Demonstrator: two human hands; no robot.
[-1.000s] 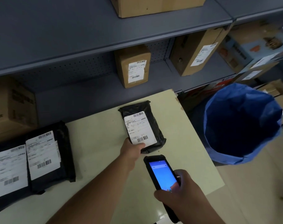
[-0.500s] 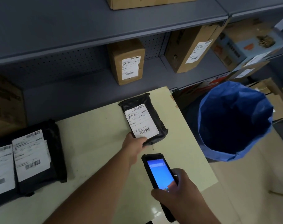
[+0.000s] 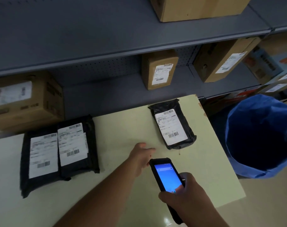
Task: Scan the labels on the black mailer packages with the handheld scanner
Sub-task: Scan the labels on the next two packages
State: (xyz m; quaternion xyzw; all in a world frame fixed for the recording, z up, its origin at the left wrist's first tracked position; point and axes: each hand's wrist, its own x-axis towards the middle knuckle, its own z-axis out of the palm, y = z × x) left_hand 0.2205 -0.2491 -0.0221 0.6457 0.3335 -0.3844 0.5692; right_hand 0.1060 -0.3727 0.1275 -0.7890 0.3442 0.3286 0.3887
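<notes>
Released since the earlier frame, the small black mailer point(image 3: 172, 126) lies alone, label up, on the table point(image 3: 123, 128); the left hand point(image 3: 142, 157) is drawn back, fingers loosely apart. The scanner point(image 3: 166, 175), clamped in the right hand point(image 3: 187, 196), is best aimed squarely at the barcode.

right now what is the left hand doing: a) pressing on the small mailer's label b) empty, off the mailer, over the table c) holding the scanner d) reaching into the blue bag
b: the left hand is open over the table, clear of the small mailer, while the right hand holds the scanner.
</notes>
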